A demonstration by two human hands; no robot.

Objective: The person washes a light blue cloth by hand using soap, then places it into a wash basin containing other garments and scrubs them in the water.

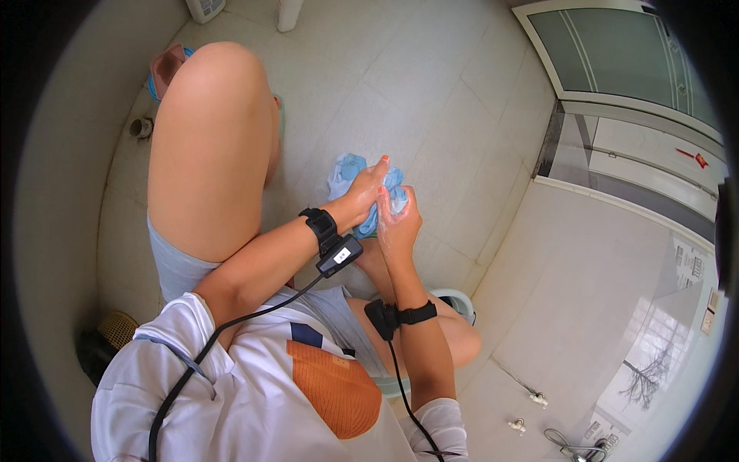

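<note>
A wet, crumpled light-blue cloth (353, 166) is bunched up between both hands, in front of my knees and above the tiled floor. My left hand (365, 195) grips its left side, thumb pointing up and away from me. My right hand (400, 226) closes on the right side of the same cloth, its fingers partly hidden behind the folds. White suds coat both hands, most thickly on the right. The two hands are nearly touching. Black straps with small corded devices are around both wrists.
A pink and blue plastic basin or scoop (167, 68) sits by the left wall, near an open pipe stub (140, 128). Pale floor tiles (427, 86) stretch ahead. At right are a framed glass door (612, 63) and wall taps (538, 398). A pale rim (456, 300) shows beside my right leg.
</note>
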